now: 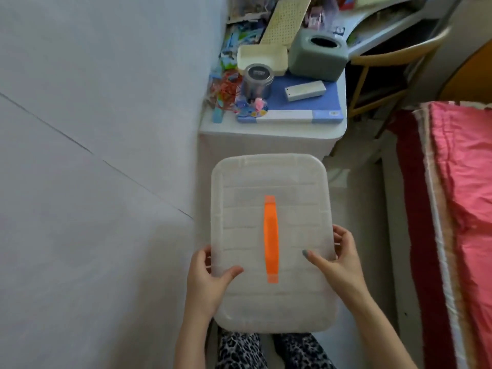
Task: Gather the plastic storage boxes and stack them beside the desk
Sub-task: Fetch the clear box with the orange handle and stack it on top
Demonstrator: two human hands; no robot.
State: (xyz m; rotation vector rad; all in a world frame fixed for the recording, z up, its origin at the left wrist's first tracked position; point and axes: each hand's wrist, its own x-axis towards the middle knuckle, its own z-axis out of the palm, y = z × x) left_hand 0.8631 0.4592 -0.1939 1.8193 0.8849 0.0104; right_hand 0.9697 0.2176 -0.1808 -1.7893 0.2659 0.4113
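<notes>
A translucent white plastic storage box (239, 209) with a ribbed lid and an orange handle (271, 239) fills the lower middle of the view, just in front of the white desk (266, 142) and beside the wall. My left hand (210, 275) grips its left edge, thumb on the lid. My right hand (336, 259) grips the right edge, thumb lying on the lid. Whatever is under the box is hidden, so I cannot tell whether it rests on something or hangs in the air.
The desk top holds a blue book (292, 113), a metal tin (258, 79), a grey-green tissue box (316, 54), a white remote-like block (304, 90) and craft clutter. A chair (372, 62) stands at the back right. A pink-covered bed (463, 209) runs along the right.
</notes>
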